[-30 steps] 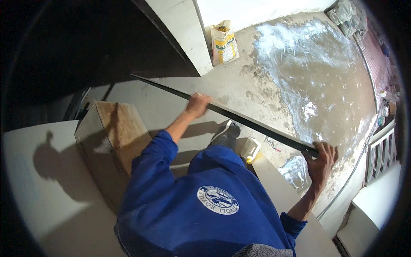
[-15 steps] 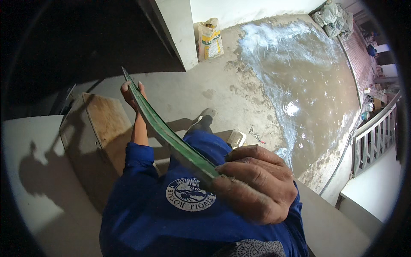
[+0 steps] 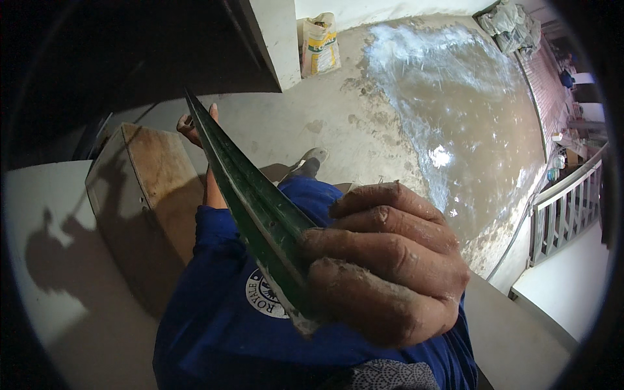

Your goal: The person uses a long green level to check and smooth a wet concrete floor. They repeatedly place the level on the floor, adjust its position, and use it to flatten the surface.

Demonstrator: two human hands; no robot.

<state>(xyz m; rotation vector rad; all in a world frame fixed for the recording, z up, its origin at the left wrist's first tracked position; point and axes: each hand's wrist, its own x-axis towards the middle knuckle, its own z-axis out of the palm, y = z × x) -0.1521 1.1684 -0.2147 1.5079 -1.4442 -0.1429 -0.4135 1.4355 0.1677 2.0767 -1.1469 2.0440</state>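
A long green strip (image 3: 250, 201), grooved along its length and rigid-looking, slants across my front from upper left to lower right. Pale crusted residue clings to its lower edge near me. My right hand (image 3: 396, 273), dusty and close to view, is closed with its fingers bent over the strip's near end; the thumb is hidden. At the far, narrow-looking end, my left hand (image 3: 190, 127) has fingers on one side of the strip and the thumb on the other. The strip hides part of that hand and its grip.
A wooden box or cabinet (image 3: 159, 166) stands at my left by a pale wall. A printed sack (image 3: 320, 47) leans near a pillar. Wet, whitish-grey floor (image 3: 468, 130) spreads at the right, with crumpled plastic (image 3: 510, 27) beyond. A pale railing (image 3: 565, 211) lines the far right.
The strip has turned about its length, showing a broader, darker grooved face and its crusted edge. My right hand has shifted slightly right; both hands remain at the strip's ends.
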